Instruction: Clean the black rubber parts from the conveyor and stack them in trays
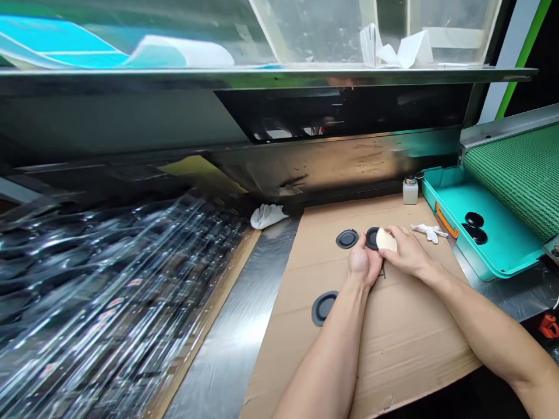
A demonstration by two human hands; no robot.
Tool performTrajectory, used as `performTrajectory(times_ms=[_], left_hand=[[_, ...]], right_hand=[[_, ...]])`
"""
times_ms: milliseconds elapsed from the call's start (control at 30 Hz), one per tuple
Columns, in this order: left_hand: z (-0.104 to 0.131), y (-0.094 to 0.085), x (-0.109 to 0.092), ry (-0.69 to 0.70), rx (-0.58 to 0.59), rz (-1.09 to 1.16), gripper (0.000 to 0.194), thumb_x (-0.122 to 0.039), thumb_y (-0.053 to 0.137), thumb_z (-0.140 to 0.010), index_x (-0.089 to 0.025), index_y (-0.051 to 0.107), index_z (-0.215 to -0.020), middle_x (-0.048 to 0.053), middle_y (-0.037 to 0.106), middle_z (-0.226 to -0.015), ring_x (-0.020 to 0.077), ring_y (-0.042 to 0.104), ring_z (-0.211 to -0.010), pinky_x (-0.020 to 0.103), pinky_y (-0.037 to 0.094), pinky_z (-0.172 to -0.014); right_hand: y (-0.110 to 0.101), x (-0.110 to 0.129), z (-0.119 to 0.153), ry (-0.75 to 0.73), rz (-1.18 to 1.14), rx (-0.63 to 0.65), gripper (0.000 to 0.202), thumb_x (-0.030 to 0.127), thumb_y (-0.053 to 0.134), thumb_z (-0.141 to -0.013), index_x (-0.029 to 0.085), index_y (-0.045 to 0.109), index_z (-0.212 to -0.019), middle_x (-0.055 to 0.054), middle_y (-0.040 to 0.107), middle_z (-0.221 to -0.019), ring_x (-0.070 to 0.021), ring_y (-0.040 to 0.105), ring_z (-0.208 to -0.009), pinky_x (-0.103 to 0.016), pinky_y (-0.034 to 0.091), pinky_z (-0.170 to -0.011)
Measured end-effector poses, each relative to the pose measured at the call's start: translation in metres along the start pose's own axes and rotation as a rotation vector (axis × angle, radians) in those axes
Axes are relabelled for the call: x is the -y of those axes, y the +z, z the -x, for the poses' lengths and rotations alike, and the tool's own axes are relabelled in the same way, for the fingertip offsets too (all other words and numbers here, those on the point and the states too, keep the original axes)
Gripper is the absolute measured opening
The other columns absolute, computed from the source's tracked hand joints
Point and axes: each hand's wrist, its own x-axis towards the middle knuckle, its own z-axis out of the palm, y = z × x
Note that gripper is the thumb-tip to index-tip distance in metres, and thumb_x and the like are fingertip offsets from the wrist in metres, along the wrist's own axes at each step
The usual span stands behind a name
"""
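Note:
Over the brown cardboard sheet (406, 331), my left hand (365, 261) has its fingers around a dark round part (372, 238). My right hand (406, 249) grips a cream-coloured pad (386, 241), which overlaps the right side of that part. Just left of my hands, a dark oval piece (347, 238) lies on the cardboard. Nearer to me lies a second dark piece (324, 308), partly hidden by my left forearm. A white glove (430, 233) rests beyond my right hand.
A teal tray (493, 233) with black round parts stands at right, below a green conveyor belt (519, 169). A small bottle (410, 191) stands at the cardboard's far edge. Stacked clear plastic trays (109, 302) fill the left. A metal ledge (271, 78) crosses above.

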Motion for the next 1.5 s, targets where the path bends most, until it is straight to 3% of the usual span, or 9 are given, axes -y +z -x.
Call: performTrajectory(times_ms=[100,233,367,533,633,867,1033,1367,1500], left_hand=[[0.000,0.000,0.003,-0.022,0.071,0.019,0.040,-0.038,0.037,-0.105,-0.013,0.068,-0.099,0.013,0.074,-0.101,0.0225,0.070,-0.103,0.038,0.055,-0.098],[-0.002,0.001,0.009,-0.029,0.085,0.003,0.036,-0.037,0.040,-0.105,-0.014,0.067,-0.100,0.010,0.073,-0.101,0.0204,0.070,-0.105,0.036,0.052,-0.104],[-0.002,0.001,0.008,-0.080,0.045,0.013,0.042,-0.037,0.035,-0.106,-0.013,0.069,-0.096,0.013,0.074,-0.103,0.0226,0.070,-0.108,0.039,0.052,-0.104],[-0.003,0.001,0.007,-0.063,0.013,0.028,0.036,-0.032,0.039,-0.105,-0.014,0.069,-0.098,0.011,0.075,-0.102,0.0206,0.071,-0.105,0.038,0.054,-0.102],[-0.003,0.000,0.007,-0.065,0.000,0.053,0.038,-0.033,0.037,-0.106,-0.014,0.068,-0.098,0.010,0.076,-0.100,0.0187,0.072,-0.101,0.036,0.055,-0.101],[0.000,0.001,0.009,-0.121,0.009,0.058,0.038,-0.033,0.035,-0.106,-0.015,0.069,-0.101,0.011,0.077,-0.103,0.0197,0.072,-0.104,0.038,0.056,-0.100],[-0.004,-0.003,0.012,-0.132,0.041,0.033,0.041,-0.035,0.034,-0.105,-0.014,0.068,-0.115,0.014,0.075,-0.114,0.0235,0.069,-0.115,0.044,0.053,-0.105],[0.004,0.005,0.015,-0.136,0.063,-0.005,0.048,-0.038,0.030,-0.106,-0.012,0.069,-0.117,0.014,0.075,-0.110,0.0250,0.069,-0.115,0.043,0.053,-0.106],[0.001,0.004,0.009,-0.093,0.045,-0.010,0.043,-0.034,0.033,-0.105,-0.012,0.069,-0.108,0.015,0.074,-0.107,0.0238,0.069,-0.110,0.042,0.054,-0.103]], right_hand=[[0.000,-0.005,-0.004,-0.023,-0.122,0.016,0.043,0.024,0.063,-0.089,0.020,0.058,-0.131,-0.009,0.068,-0.129,-0.0233,0.063,-0.117,-0.035,0.048,-0.102],[0.004,-0.006,-0.011,0.064,-0.195,-0.064,0.021,0.029,0.056,-0.095,0.020,0.068,-0.110,-0.005,0.075,-0.110,-0.0195,0.068,-0.100,-0.029,0.050,-0.089],[0.001,-0.004,-0.012,0.086,-0.165,0.059,0.016,0.029,0.060,-0.090,0.021,0.068,-0.101,0.000,0.074,-0.096,-0.0174,0.067,-0.085,-0.025,0.048,-0.075],[-0.006,0.007,-0.010,0.183,0.085,-0.071,0.025,0.036,0.054,-0.096,0.025,0.064,-0.117,-0.003,0.074,-0.098,-0.0211,0.067,-0.090,-0.028,0.048,-0.079],[-0.005,0.013,-0.009,0.175,0.203,0.006,0.031,0.043,0.049,-0.101,0.029,0.062,-0.125,-0.003,0.074,-0.108,-0.0221,0.068,-0.098,-0.029,0.047,-0.084],[-0.001,0.016,-0.010,0.315,0.456,0.021,0.051,0.053,0.031,-0.106,0.034,0.046,-0.151,-0.009,0.075,-0.109,-0.0265,0.070,-0.096,-0.036,0.048,-0.085],[-0.001,0.023,-0.010,0.346,0.464,0.082,0.053,0.053,0.028,-0.107,0.036,0.043,-0.154,-0.009,0.074,-0.111,-0.0269,0.070,-0.098,-0.037,0.048,-0.088],[0.013,0.032,-0.002,0.398,0.365,0.055,0.052,0.051,0.027,-0.106,0.033,0.043,-0.151,-0.008,0.073,-0.113,-0.0266,0.069,-0.099,-0.036,0.050,-0.084],[0.007,0.027,-0.002,0.382,0.362,0.074,0.052,0.052,0.031,-0.105,0.035,0.040,-0.153,-0.007,0.073,-0.116,-0.0257,0.069,-0.101,-0.035,0.049,-0.085]])
